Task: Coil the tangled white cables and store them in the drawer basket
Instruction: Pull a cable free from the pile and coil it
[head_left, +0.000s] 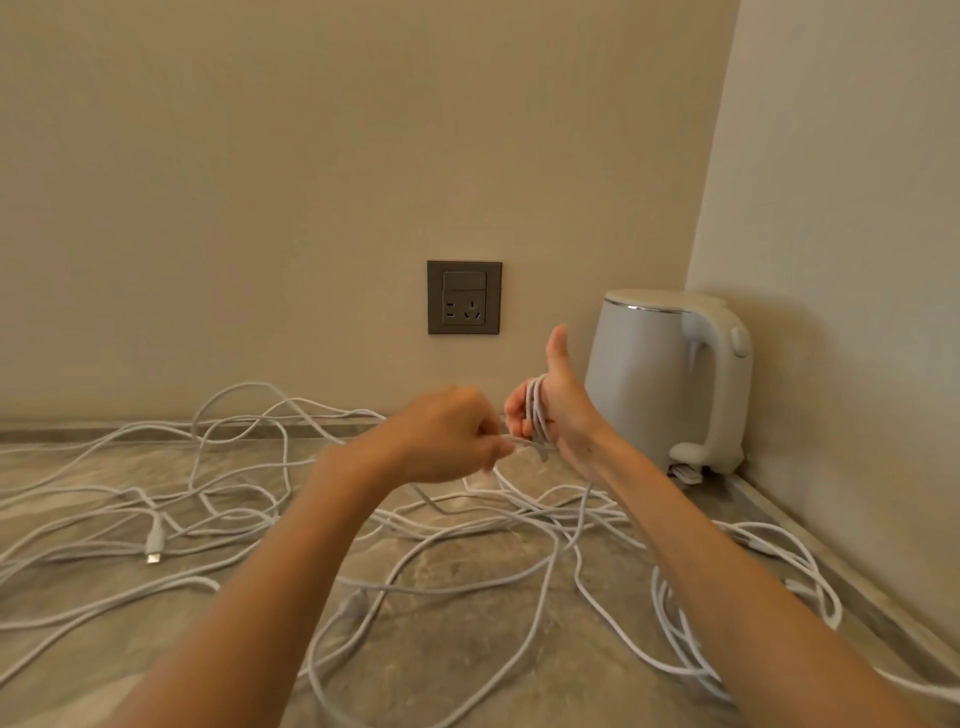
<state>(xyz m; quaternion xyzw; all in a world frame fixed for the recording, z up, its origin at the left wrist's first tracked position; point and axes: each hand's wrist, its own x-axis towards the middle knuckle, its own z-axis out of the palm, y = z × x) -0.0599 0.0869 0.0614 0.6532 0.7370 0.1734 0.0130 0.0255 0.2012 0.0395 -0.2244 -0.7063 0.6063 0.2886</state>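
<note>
A grey stone-patterned worktop (441, 665) runs back to a beige wall (260, 182). The tangled white cables (524, 512) sprawl over most of it, from the left edge to the right back corner. Near the left edge, one strand ends in a white connector (154, 538) that lies flat on the stone, with loops crossing around it.

Towards the middle, the left hand (447, 436) is raised above the worktop with its fingers curled in. It pinches a strand of cable between thumb and fingertips, just beside the right hand. On the wall behind, above the back edge, is a dark grey wall socket (464, 297).

The right hand (558, 410) is held upright next to the left, its thumb pointing up. Several turns of cable form a small coil (537, 410) around its palm, and its fingers curl in over the loops (the strand the left hand pinches meets this coil). From there the cable drops to the heap on the worktop below both forearms, and more loops lie bunched near the right edge.

In the right back corner stands a white electric kettle (670, 374) on its base, its handle turned to the right, clear of both hands.
</note>
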